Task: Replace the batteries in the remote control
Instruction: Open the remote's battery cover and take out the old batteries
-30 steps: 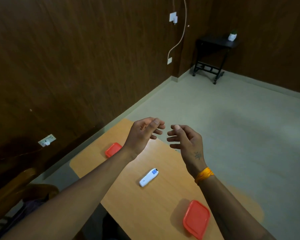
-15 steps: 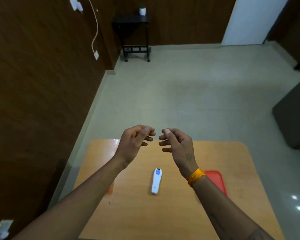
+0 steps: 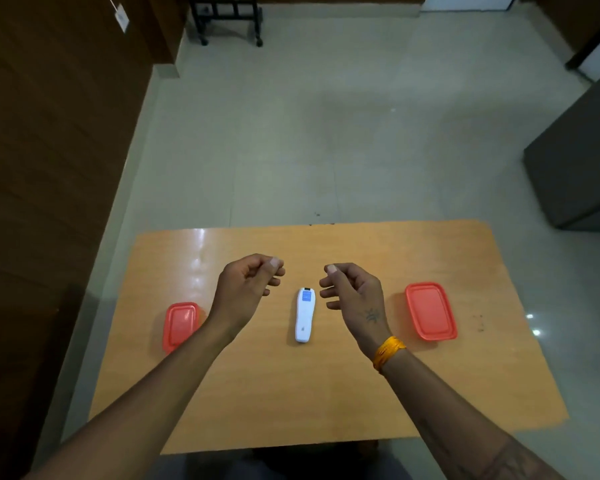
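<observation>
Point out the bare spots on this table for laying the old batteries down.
Bare wood runs along the table's near edge, under the forearms, and along the far edge beyond both hands. Also bare: right of the right red container. The middle is crowded: remote between the hands, left red container beside the left wrist.

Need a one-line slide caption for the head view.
Both hands, left and right, empty above a white remote between two red containers on a wooden table.

Mount: single wide-angle camera on my head.
Facing: forward and steeply down, over my forearms.
Coverage: whole tabletop point(image 3: 326, 393) in the lower half, floor point(image 3: 326, 133) beyond it, wall point(image 3: 49, 133) at left.
Range: near; both forearms enter from the bottom edge.
</observation>
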{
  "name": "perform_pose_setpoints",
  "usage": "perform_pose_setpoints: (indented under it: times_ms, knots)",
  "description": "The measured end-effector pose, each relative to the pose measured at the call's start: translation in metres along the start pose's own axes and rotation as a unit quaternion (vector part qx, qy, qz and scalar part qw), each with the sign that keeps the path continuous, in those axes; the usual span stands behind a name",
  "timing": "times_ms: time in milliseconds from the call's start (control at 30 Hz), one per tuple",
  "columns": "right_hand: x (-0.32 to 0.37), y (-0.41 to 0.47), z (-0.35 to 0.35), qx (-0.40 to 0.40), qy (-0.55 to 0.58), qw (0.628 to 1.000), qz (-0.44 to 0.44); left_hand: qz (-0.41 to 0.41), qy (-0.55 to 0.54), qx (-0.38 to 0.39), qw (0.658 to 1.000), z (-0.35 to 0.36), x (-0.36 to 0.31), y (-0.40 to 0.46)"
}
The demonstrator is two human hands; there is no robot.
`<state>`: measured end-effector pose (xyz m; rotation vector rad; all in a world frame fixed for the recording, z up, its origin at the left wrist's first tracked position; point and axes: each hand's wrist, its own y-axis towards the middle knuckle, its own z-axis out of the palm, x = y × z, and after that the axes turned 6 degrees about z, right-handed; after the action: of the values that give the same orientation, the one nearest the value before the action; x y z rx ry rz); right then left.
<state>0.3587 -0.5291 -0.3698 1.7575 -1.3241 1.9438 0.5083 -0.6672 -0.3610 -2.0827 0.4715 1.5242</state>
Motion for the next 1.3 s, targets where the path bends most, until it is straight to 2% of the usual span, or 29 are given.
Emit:
perform_pose_setpoints:
  times_ms: [200, 267, 367, 533, 633, 733, 900, 1000, 1067, 1133, 1300]
  knots:
    - [-0.131, 0.047, 0.019, -0.027, 0.014, 0.998, 0.059, -0.054, 0.020, -0.018, 0.998, 0.045, 0.134, 0.002]
    - [-0.175, 0.066, 0.024, -0.042, 0.003, 0.997, 0.063, -0.064, 0.024, -0.051, 0.996, 0.064, 0.178, 0.008]
    - [-0.231, 0.092, 0.029, -0.071, -0.028, 0.996, 0.054, -0.084, 0.015, -0.107, 0.991, 0.084, 0.237, 0.015]
    - [-0.295, 0.129, 0.036, -0.124, -0.094, 0.988, 0.007, -0.067, 0.035, -0.142, 0.987, 0.105, 0.299, 0.022]
    - [-0.319, 0.138, 0.044, -0.146, -0.143, 0.977, -0.053, -0.017, 0.084, -0.140, 0.987, 0.113, 0.324, 0.025]
    - [-0.331, 0.136, 0.050, -0.154, -0.198, 0.962, -0.106, 0.054, 0.154, -0.104, 0.981, 0.121, 0.346, 0.023]
    - [-0.345, 0.140, 0.062, -0.146, -0.218, 0.958, -0.117, 0.092, 0.218, -0.049, 0.970, 0.133, 0.359, 0.016]
    - [-0.348, 0.129, 0.064, -0.144, -0.192, 0.963, -0.122, 0.088, 0.192, -0.032, 0.977, 0.138, 0.356, 0.002]
    - [-0.351, 0.119, 0.064, -0.123, -0.133, 0.978, -0.105, 0.081, 0.160, -0.036, 0.983, 0.141, 0.351, -0.010]
    - [-0.354, 0.103, 0.062, -0.094, -0.065, 0.990, -0.088, 0.060, 0.104, -0.050, 0.992, 0.144, 0.343, -0.029]
    - [-0.373, 0.076, 0.045, -0.064, 0.005, 0.993, -0.097, 0.040, -0.015, -0.080, 0.996, 0.155, 0.342, -0.066]
